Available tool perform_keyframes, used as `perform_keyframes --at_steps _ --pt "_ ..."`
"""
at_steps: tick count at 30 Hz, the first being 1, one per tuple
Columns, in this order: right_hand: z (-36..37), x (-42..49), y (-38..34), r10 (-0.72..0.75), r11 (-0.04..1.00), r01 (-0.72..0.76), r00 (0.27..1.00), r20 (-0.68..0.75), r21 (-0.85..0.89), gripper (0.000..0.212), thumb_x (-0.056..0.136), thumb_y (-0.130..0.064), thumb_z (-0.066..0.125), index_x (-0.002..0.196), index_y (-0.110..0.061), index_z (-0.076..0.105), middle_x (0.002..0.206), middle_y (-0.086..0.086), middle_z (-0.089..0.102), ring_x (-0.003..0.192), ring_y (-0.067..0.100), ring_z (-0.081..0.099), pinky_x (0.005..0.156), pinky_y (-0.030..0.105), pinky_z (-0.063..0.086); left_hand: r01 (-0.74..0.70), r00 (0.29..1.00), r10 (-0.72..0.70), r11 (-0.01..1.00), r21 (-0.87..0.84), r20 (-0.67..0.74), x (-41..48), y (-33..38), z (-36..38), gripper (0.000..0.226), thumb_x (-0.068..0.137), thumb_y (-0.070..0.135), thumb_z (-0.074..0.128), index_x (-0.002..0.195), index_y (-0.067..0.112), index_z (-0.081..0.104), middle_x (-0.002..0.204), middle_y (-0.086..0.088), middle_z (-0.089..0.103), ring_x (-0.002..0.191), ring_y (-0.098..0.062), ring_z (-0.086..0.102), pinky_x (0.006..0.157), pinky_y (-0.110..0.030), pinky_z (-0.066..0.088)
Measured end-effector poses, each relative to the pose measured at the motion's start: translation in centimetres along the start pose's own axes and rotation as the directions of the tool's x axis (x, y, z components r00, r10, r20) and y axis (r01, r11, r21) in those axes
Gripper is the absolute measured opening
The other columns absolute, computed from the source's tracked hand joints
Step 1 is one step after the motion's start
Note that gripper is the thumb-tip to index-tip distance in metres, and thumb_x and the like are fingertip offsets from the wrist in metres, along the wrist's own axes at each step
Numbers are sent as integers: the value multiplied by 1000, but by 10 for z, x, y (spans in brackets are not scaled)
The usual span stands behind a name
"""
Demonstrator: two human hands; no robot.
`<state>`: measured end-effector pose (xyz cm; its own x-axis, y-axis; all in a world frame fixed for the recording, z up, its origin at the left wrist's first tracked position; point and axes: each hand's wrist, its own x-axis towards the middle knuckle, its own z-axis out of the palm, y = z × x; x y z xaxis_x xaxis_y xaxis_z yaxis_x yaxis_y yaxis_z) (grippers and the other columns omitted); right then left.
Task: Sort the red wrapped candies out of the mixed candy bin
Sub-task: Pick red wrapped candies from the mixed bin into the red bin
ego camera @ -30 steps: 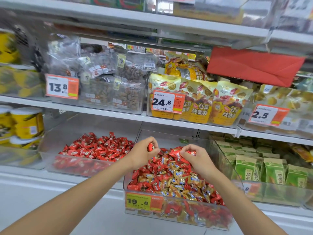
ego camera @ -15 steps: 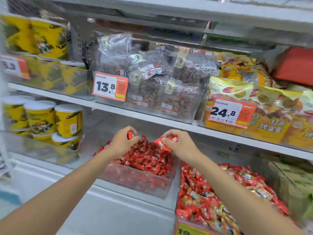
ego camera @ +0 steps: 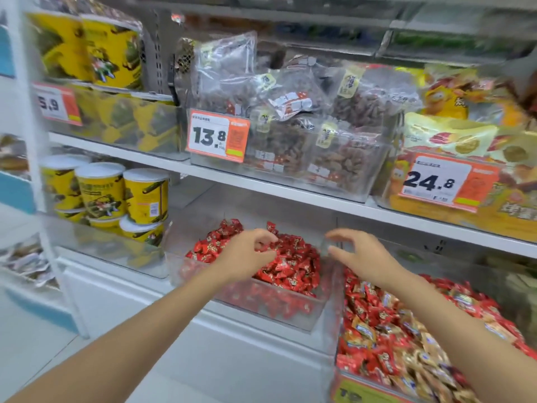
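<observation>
A clear bin (ego camera: 263, 311) on the bottom shelf holds a heap of red wrapped candies (ego camera: 293, 261). To its right stands the mixed candy bin (ego camera: 337, 324), filled with red and gold wrapped candies (ego camera: 392, 333). My left hand (ego camera: 247, 254) hovers over the red heap with its fingers loosely curled and nothing in them. My right hand (ego camera: 359, 255) hangs over the right edge of the red bin, thumb and fingers spread apart and empty.
Yellow canisters (ego camera: 122, 196) stand to the left behind a clear guard. The shelf above (ego camera: 290, 189) carries bagged nuts (ego camera: 305, 135) with a 13.8 price tag (ego camera: 218, 136) and yellow snack bags (ego camera: 465, 158). A white cabinet front (ego camera: 232, 359) lies below the bins.
Both hands pinched red candies over the red bin half a second ago. Their fingers have now spread and the candies are gone from them. The view has shifted a little further left.
</observation>
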<state>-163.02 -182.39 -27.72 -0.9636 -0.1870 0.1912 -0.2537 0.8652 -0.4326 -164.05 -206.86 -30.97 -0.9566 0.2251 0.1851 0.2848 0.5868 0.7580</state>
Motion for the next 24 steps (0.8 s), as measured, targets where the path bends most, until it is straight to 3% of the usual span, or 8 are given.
perform_keyframes --at_steps 2,6,10,13,15,17,21,24 --pt "-17 -31 20 38 999 -38 997 -61 9 28 94 -23 58 122 -20 62 125 -6 61 116 8 53 96 17 33 -57 996 59 998 -42 62 -10 35 26 27 85 18 65 112 22 65 108 7 64 93 -9 59 75 -7 43" --pt "-44 -86 62 137 991 -137 989 -61 6 22 94 -21 59 115 -20 66 112 -9 64 104 6 57 87 18 38 -140 987 150 979 -152 61 -23 103 68 23 84 11 62 102 23 66 100 5 66 83 -9 60 75 -23 49" --pt "-55 -128 102 191 981 -188 979 -77 35 17 94 -22 59 109 -23 68 105 -12 67 94 5 60 77 17 42 -57 981 98 971 -232 169 -29 138 108 22 90 15 58 110 22 63 115 2 63 105 -16 61 86 -29 50" --pt "-58 -149 124 217 975 -216 976 -30 49 17 94 -20 59 108 -26 68 105 -11 65 98 5 60 82 19 45 -25 943 -1 997 72 334 -27 124 149 49 94 37 54 139 22 43 149 -4 36 138 -21 34 109 -28 30" --pt "-61 -157 135 233 971 -232 972 -14 58 18 94 -20 58 108 -27 67 106 -10 64 100 6 59 84 22 47 34 947 -107 971 236 303 -24 110 170 72 90 52 54 150 27 22 159 -13 7 147 -27 7 118 -39 16" --pt "-63 -162 143 241 970 -240 970 -23 48 19 94 -20 57 110 -23 67 108 -9 64 101 7 58 84 22 46 110 948 -174 965 239 267 -19 104 183 89 82 61 58 151 36 8 158 -14 -16 146 -31 -8 119 -47 10" --pt "-67 -171 156 253 967 -252 967 -16 38 17 94 -23 58 109 -23 67 110 -7 64 101 9 58 84 22 46 150 919 -283 895 420 275 -3 104 202 105 72 74 57 149 42 -6 156 -13 -22 143 -45 2 115 -52 18" --pt "-69 -174 159 271 962 -270 963 -15 45 17 95 -24 57 108 -26 67 109 -6 64 100 9 58 87 25 48 76 923 -254 855 513 288 6 103 208 91 76 72 55 150 35 17 154 -19 11 135 -43 31 112 -47 31"
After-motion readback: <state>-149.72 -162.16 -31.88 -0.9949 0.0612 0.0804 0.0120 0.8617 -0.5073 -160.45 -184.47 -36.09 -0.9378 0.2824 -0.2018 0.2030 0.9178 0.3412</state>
